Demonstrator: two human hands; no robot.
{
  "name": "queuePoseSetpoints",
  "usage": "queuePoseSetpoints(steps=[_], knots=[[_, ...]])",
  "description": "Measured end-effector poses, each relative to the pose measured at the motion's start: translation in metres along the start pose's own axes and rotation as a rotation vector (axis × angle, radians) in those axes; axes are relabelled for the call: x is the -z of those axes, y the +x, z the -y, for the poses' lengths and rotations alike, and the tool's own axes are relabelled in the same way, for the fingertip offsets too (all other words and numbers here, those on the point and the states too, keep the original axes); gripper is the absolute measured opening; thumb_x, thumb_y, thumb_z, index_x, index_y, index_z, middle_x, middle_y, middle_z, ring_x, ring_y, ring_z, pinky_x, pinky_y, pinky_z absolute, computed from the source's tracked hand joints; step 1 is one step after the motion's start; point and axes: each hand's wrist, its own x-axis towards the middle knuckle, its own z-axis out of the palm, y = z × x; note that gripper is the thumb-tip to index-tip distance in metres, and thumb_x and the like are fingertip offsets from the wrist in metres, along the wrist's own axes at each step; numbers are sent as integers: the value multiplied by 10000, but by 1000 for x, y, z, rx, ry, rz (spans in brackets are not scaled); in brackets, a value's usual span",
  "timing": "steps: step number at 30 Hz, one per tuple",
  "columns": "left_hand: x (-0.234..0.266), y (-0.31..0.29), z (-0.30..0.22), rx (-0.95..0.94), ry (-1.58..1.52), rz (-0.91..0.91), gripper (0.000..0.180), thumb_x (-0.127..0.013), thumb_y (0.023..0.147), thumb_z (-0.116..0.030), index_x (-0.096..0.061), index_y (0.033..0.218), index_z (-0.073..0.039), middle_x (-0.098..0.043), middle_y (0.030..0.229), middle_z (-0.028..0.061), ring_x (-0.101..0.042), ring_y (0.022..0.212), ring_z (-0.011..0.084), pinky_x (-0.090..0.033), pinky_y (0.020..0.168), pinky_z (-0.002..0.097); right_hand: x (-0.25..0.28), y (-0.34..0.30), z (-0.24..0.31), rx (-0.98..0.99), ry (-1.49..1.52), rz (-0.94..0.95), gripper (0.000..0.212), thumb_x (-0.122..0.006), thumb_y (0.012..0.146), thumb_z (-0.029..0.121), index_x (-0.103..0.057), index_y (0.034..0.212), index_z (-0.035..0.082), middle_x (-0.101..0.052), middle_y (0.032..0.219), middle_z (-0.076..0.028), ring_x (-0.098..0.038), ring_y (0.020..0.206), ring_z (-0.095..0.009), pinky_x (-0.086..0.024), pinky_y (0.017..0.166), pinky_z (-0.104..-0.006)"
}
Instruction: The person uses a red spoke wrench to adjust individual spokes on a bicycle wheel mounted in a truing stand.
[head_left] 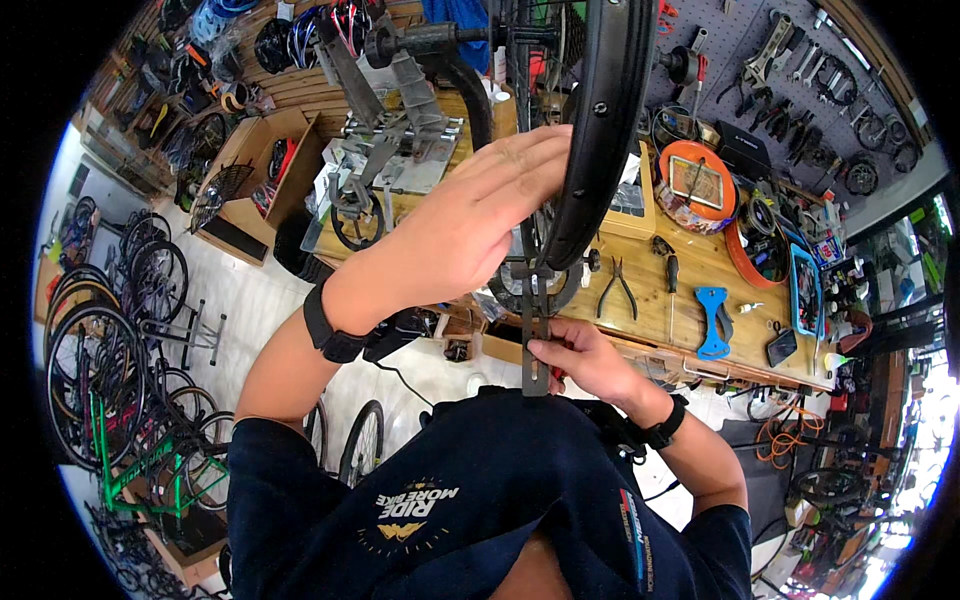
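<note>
A black bicycle rim (605, 130) stands upright in front of me, its edge toward me. My left hand (490, 215) lies along the rim's left side, fingers stretched out and close together, tips hidden behind the rim. Below the rim a slotted flat metal bar (536, 350) points down toward my chest. My right hand (585, 362) is closed at the bar's right edge, thumb on it and fingers partly behind. A small red piece (557, 374) shows beside these fingers, too hidden to name.
On the wooden bench (650, 325) lie pliers (617, 290), a screwdriver (672, 290) and a blue tool (713, 322). Behind them sits an orange round tray (697, 188). A metal stand arm (470, 35) reaches in beside the wheel. Bicycles (100, 350) fill the left floor.
</note>
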Motion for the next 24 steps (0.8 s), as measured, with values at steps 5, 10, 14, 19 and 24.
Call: queuePoseSetpoints(steps=[5, 10, 14, 19, 24], knots=[[-35, -36, 27, -47, 22, 240, 610, -495, 732, 94, -540, 1331, -8, -536, 1391, 171, -474, 1327, 360, -353, 1131, 455, 2, 1, -3, -14, -26, -26, 249, -595, 1002, 259, -585, 908, 29, -623, 665, -7, -620, 560, -83, -482, 503, -218], [-32, -70, 53, 297, -62, 211, 548, -470, 797, 93, -552, 1325, -31, -527, 1412, 157, -478, 1340, 319, -378, 1117, 428, 0, 1, -1, -13, -71, -25, 270, -589, 1004, 269, -571, 885, 27, -634, 670, -23, -628, 564, -90, -484, 496, -223], [-8, -29, 35, 230, -91, -99, 660, -431, 776, 118, -475, 1412, -55, -466, 1470, 162, -455, 1358, 321, -345, 1140, 426, 2, 2, 1, -16, -81, -24, 280, -591, 1004, 276, -574, 874, 28, -633, 666, -23, -628, 566, -90, -478, 496, -223], [-13, -6, 16, 60, -10, -124, 815, -409, 716, 141, -379, 1498, -88, -418, 1516, 141, -437, 1366, 330, -323, 1151, 428, 3, 1, -1, -16, -68, -14, 288, -586, 1007, 281, -579, 868, 29, -636, 669, -23, -631, 573, -89, -476, 498, -220], [-21, -31, 38, 11, 164, 197, 675, -459, 756, 113, -486, 1404, -72, -469, 1485, 116, -439, 1365, 296, -333, 1133, 426, 4, 1, -2, -7, -76, -7, 275, -583, 1008, 280, -583, 893, 29, -636, 679, -18, -627, 577, -85, -475, 503, -217]])
